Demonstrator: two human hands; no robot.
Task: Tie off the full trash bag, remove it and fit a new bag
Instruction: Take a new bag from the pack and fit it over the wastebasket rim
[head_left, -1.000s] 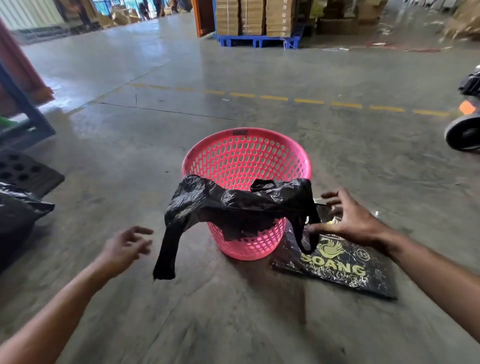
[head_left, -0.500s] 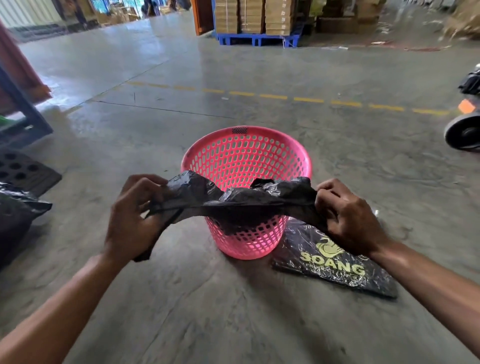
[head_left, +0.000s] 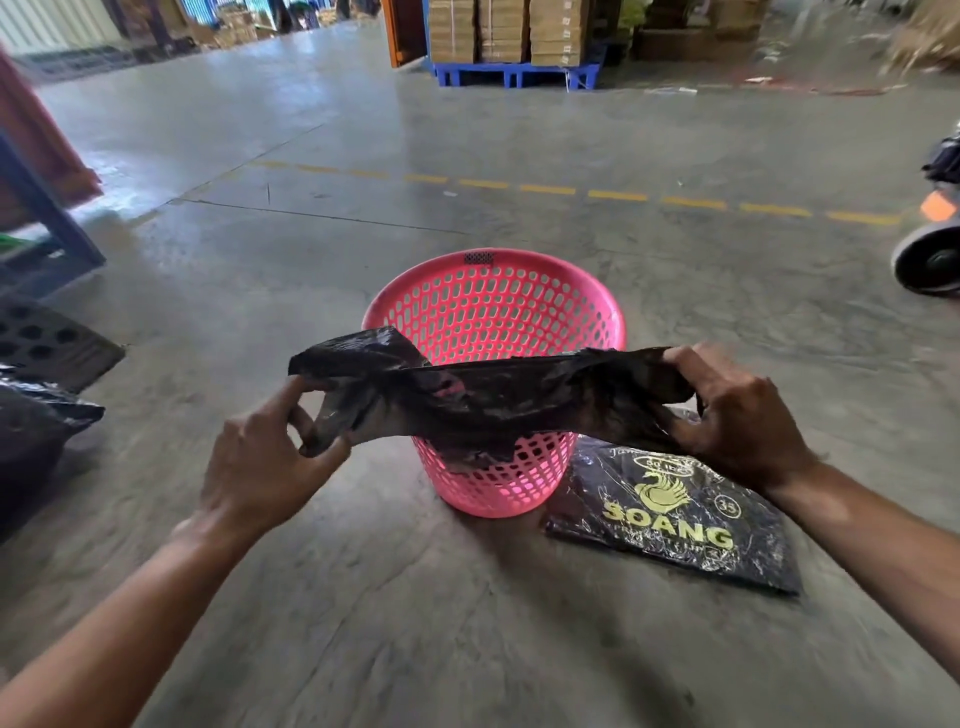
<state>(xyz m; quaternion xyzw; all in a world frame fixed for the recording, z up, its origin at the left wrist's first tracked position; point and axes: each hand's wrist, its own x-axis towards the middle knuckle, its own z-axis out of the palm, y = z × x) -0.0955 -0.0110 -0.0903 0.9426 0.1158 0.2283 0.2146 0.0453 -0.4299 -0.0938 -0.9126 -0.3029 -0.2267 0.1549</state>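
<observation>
One pink perforated plastic basket (head_left: 498, 332) stands upright on the concrete floor (head_left: 415, 623), roughly in the middle of the view. Its far inner wall is bare; no bag lines it there. One black trash bag (head_left: 493, 400) is held stretched in front of the basket's near rim, with a crumpled part sagging against the near outer wall.

Two bare hands hold this bag, one at each end. The left hand (head_left: 260, 467) pinches the left end of the bag between thumb and fingers, with the index finger laid along the bag's upper fold. The right hand (head_left: 737, 415) is curled closed around the right end, the plastic bunched inside the fist. The bag runs taut between them, at about rim height.

One flat black packet of bags (head_left: 675, 514), printed with a yellow bird emblem, the word SOANG and the number 35, lies on the floor just beside the basket's base, on the right, partly under the right wrist.

At the left edge of the floor sits one bulging black bag (head_left: 36, 441), only partly in view, with a dark perforated panel (head_left: 47, 343) lying behind it. At the far end of the floor one blue pallet (head_left: 511, 73) carries stacked cardboard boxes (head_left: 501, 28). A dashed yellow line (head_left: 618, 195) crosses the floor between the basket and the pallet. One wheel (head_left: 930, 265) of some vehicle shows at the right edge.
</observation>
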